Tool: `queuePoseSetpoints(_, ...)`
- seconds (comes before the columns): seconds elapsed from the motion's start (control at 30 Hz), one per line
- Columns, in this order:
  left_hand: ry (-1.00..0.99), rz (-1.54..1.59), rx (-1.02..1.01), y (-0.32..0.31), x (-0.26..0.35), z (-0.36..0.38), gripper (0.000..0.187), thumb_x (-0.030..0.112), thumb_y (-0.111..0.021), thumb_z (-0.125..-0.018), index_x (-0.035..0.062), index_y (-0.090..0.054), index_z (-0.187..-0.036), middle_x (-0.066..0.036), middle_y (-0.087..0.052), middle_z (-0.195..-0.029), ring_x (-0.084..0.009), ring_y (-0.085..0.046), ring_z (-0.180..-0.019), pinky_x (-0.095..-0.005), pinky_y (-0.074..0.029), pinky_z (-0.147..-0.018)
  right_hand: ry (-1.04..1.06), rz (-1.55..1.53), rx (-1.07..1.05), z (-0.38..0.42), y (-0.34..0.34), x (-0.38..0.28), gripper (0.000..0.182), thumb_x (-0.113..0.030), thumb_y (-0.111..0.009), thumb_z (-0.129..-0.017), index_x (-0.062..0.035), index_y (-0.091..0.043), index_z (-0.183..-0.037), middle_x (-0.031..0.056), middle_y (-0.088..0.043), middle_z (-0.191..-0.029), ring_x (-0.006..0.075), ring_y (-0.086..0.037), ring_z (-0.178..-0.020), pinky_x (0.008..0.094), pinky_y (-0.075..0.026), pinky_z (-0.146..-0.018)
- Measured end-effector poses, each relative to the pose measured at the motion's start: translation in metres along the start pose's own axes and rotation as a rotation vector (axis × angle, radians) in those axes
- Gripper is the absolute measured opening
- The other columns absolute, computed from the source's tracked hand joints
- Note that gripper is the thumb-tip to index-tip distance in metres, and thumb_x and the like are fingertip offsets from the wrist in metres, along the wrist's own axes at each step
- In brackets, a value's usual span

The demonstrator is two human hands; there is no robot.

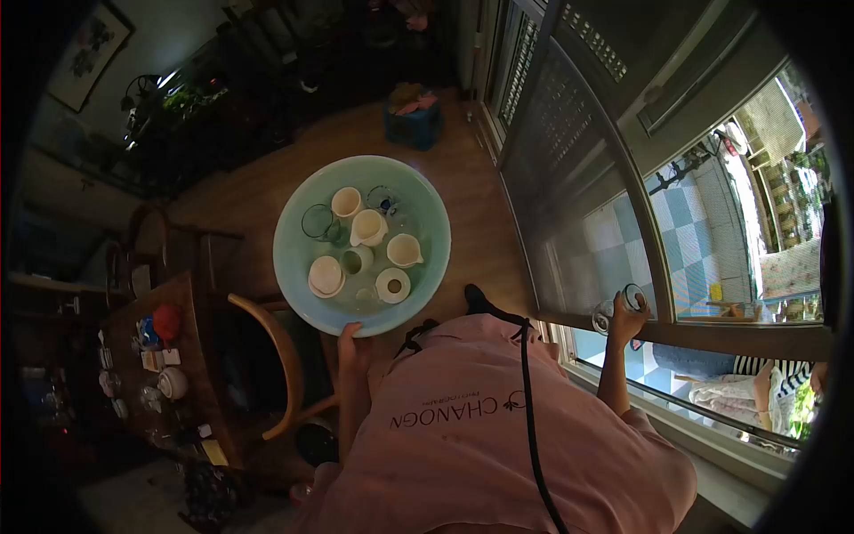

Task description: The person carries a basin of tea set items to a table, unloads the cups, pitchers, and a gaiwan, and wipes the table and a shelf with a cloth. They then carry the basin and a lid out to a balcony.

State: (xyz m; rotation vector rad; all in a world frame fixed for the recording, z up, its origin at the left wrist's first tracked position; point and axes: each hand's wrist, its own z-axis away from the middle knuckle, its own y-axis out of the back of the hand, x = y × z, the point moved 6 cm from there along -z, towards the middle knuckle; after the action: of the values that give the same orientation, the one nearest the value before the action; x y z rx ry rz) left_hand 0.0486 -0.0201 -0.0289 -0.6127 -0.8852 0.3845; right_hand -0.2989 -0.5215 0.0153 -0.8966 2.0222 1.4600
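Observation:
My left hand (352, 342) grips the near rim of a large pale green basin (294, 303). Inside the basin are several white cups and small pitchers, among them a white pitcher (368, 228), a round lidded piece (326, 277) and a ring-shaped white piece (392, 286), plus a clear glass (318, 222). Over at the right, my right hand (628, 315) is closed around clear glassware (633, 297) beside the sliding door. A second round clear piece (602, 317) shows at the same hand; whether it is a separate item I cannot tell.
A screened sliding door (578, 187) and its frame stand close on the right. To the left are a wooden chair (289, 365) and a wooden table (191, 311) with teaware. A blue stool (413, 125) stands beyond the basin. Part of a person (762, 392) shows outside.

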Motion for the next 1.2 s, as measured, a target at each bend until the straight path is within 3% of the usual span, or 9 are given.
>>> queuePoseSetpoints(0.07,0.012,-0.017,0.060,0.018,0.028,-0.007,0.040,0.007,-0.055,-0.077,0.0020,-0.047,-0.116,-0.008,-0.055,-0.109,-0.0229,-0.054,-0.102,-0.0353,-0.043,-0.089,0.006,-0.028,0.082,0.027,-0.005,-0.002,0.051,-0.026,-0.078,-0.067,0.0032,-0.056,-0.102,0.0163,-0.056,-0.105,0.0297,-0.056,-0.098,0.0375,-0.042,-0.090)
queuePoseSetpoints(0.1,0.110,0.104,0.052,0.004,-0.063,0.002,0.040,0.007,-0.055,-0.077,0.0020,-0.047,-0.116,-0.008,-0.055,-0.109,-0.0229,-0.054,-0.102,-0.0353,-0.043,-0.089,0.114,0.073,0.132,-0.038,0.062,0.004,0.051,-0.026,-0.078,-0.067,0.0032,-0.056,-0.102,0.0163,-0.056,-0.105,0.0297,-0.056,-0.098,0.0375,-0.042,-0.090)
queuePoseSetpoints(0.2,0.129,0.041,0.056,0.028,-0.019,-0.007,0.038,0.007,-0.056,-0.078,0.0023,-0.049,-0.115,-0.007,-0.056,-0.107,-0.0218,-0.055,-0.099,-0.0338,-0.045,-0.085,-0.050,0.075,0.141,0.003,0.049,0.014,0.051,-0.024,-0.078,-0.066,0.0032,-0.056,-0.103,0.0168,-0.057,-0.105,0.0296,-0.054,-0.101,0.0387,-0.041,-0.092)
queuePoseSetpoints(0.37,0.131,0.015,0.109,0.024,-0.014,-0.009,0.038,0.008,-0.057,-0.077,0.0038,-0.050,-0.114,-0.006,-0.057,-0.107,-0.0202,-0.055,-0.098,-0.0326,-0.046,-0.082,-0.145,0.075,0.223,0.006,0.069,0.036,0.054,-0.024,-0.079,-0.063,0.0061,-0.057,-0.102,0.0190,-0.058,-0.104,0.0297,-0.056,-0.098,0.0380,-0.043,-0.089)
queuePoseSetpoints(0.5,0.132,0.036,0.076,0.035,-0.013,-0.019,0.040,0.007,-0.057,-0.077,0.0041,-0.049,-0.115,-0.006,-0.057,-0.108,-0.0203,-0.056,-0.098,-0.0325,-0.046,-0.083,-0.080,0.140,0.269,0.022,0.080,0.047,0.053,-0.026,-0.080,-0.062,0.0041,-0.058,-0.099,0.0190,-0.058,-0.101,0.0314,-0.055,-0.099,0.0403,-0.042,-0.090)
queuePoseSetpoints(0.6,0.150,0.031,0.039,0.037,-0.014,-0.024,0.048,0.009,-0.055,-0.078,0.0010,-0.043,-0.124,-0.010,-0.052,-0.120,-0.0253,-0.050,-0.110,-0.0376,-0.039,-0.097,-0.024,0.212,0.265,0.025,0.065,0.008,0.051,-0.024,-0.080,-0.059,0.0016,-0.057,-0.098,0.0178,-0.058,-0.099,0.0331,-0.055,-0.096,0.0421,-0.042,-0.089)
queuePoseSetpoints(0.73,0.118,0.028,0.014,0.033,-0.015,-0.033,0.049,0.009,-0.055,-0.078,0.0004,-0.043,-0.124,-0.010,-0.052,-0.121,-0.0260,-0.049,-0.112,-0.0384,-0.037,-0.100,0.262,0.122,0.121,0.002,-0.018,-0.075,0.054,-0.022,-0.079,-0.063,0.0019,-0.054,-0.106,0.0134,-0.057,-0.103,0.0279,-0.055,-0.099,0.0367,-0.043,-0.088)
queuePoseSetpoints(1.07,0.165,0.104,0.070,-0.015,-0.001,-0.056,0.061,0.006,-0.056,-0.074,0.0027,-0.035,-0.131,-0.011,-0.047,-0.125,-0.0273,-0.047,-0.115,-0.0395,-0.038,-0.099,0.364,-0.463,0.028,-0.195,-0.322,-0.303,0.066,-0.028,-0.082,-0.056,-0.0002,-0.052,-0.109,0.0160,-0.056,-0.102,0.0318,-0.054,-0.096,0.0384,-0.042,-0.086)
queuePoseSetpoints(1.2,-0.060,0.090,0.172,-0.036,0.006,-0.066,0.062,0.008,-0.056,-0.074,0.0024,-0.034,-0.131,-0.011,-0.047,-0.125,-0.0272,-0.048,-0.114,-0.0403,-0.039,-0.098,0.402,-0.457,0.075,-0.263,-0.403,-0.336,0.056,-0.030,-0.082,-0.060,-0.0008,-0.054,-0.100,0.0154,-0.057,-0.095,0.0290,-0.055,-0.088,0.0393,-0.043,-0.080)
